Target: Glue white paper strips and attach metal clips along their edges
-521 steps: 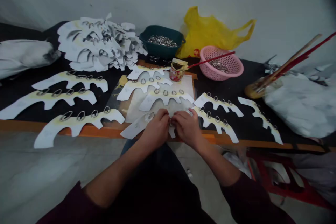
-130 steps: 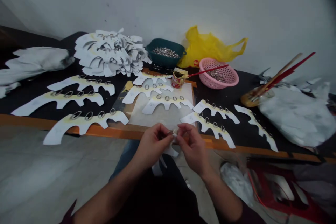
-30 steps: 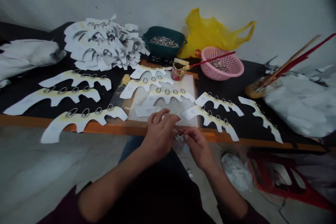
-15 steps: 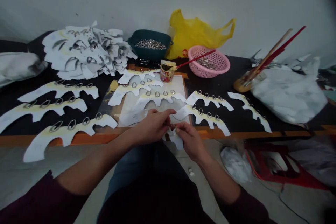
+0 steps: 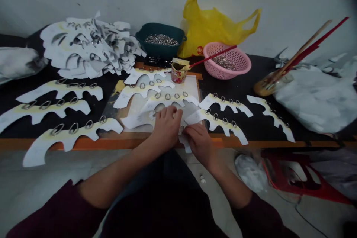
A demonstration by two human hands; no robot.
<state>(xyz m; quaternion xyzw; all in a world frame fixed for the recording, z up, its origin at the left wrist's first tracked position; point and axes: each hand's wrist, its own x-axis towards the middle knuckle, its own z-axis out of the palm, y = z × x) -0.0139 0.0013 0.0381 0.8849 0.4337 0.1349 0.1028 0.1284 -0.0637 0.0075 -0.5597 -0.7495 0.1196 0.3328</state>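
The fingers [image 5: 167,112] of the left hand [image 5: 166,129] lie close together, curled down onto a white card cut-out [image 5: 136,121], pressing or steadying it; whether they grip it, I cannot tell. The right fingers [image 5: 187,129] are narrowly closed at the same piece's edge, just beside the left hand, and the right hand [image 5: 198,142] sits lower, near the orange edge of the black table [image 5: 83,144]. A small metal ring [image 5: 182,129] seems to sit at those fingertips, though it is too small and too hidden to be sure.

In the head view, the cut-out lies on a pale sheet [image 5: 192,113], partly under both hands. Its long axis runs roughly left to right, dipping toward the person, and its right end [image 5: 186,147] comes over the table's edge. The step in hand looks like seating a ring on this piece, which seems to call for a firm, narrow pinch there while the left hand keeps the card flat.

Ringed cut-outs [image 5: 64,130] lie around it. Beyond stand a green tub of rings [image 5: 160,33] and a pink basket [image 5: 227,61].
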